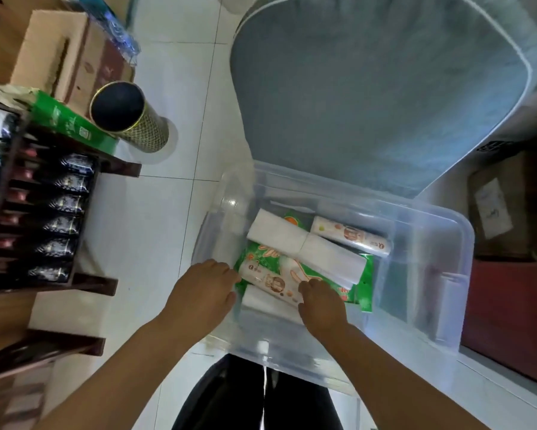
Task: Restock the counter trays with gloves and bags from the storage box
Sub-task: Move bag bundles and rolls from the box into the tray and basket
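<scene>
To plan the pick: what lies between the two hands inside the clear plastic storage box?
In the head view, a white printed roll lies between the left hand and right hand, upon a green packet.

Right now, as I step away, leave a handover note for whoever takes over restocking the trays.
Left hand: at the left end of the near printed roll, grip unclear.
Right hand: fingers curled on its right end.
Storage box: open on the floor, holding a second printed roll, white bundles and a green pack.
Done: nothing lifted out yet.
Left: carry supplies to the counter trays, which are not in view.
</scene>
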A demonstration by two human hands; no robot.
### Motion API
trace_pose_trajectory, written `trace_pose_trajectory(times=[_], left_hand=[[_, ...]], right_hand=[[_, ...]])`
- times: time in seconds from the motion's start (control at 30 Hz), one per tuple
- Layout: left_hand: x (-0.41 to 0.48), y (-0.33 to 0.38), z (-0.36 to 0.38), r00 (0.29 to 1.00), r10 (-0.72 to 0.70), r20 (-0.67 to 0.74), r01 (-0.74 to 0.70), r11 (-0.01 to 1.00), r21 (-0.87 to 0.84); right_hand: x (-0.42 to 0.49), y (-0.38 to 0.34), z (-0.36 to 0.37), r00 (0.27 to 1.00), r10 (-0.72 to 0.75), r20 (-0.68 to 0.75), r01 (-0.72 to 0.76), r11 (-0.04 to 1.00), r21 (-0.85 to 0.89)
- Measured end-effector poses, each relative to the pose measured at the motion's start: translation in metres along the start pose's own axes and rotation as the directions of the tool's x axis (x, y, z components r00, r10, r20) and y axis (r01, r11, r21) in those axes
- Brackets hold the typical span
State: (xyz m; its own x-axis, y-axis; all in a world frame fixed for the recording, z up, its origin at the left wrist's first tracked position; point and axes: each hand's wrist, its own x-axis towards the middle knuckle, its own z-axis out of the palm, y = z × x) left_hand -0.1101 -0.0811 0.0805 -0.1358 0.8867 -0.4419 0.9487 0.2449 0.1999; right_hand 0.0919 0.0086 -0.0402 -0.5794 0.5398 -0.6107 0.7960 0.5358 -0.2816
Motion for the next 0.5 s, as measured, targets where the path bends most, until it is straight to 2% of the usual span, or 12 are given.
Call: trace_pose_trajectory(times=[0.1,0.27,0.4,0.5], left_hand=[[0.017,-0.002,0.021,1.0,-0.026,0.009,0.026,0.999,-0.029],[0.035,-0.002,0.045,0.999,0.002,0.043,-0.004,1.0,0.024],[0.046,0.002,0.057,0.993,-0.013,0.118,0.009,0.999,0.033],[0.054,0.01,0.061,0.988,-0.013,0.153,0.014,1.0,-0.004]], right_hand=[[0.025,0.001,0.021,1.0,0.021,0.008,-0.021,0.999,-0.024],[0.041,0.018,0.048,0.996,0.032,0.078,-0.034,0.999,0.027],[0.037,0.033,0.049,0.995,-0.069,0.078,0.063,0.995,0.079],[0.027,0.04,0.036,0.987,-0.161,0.001,0.159,0.974,0.158]])
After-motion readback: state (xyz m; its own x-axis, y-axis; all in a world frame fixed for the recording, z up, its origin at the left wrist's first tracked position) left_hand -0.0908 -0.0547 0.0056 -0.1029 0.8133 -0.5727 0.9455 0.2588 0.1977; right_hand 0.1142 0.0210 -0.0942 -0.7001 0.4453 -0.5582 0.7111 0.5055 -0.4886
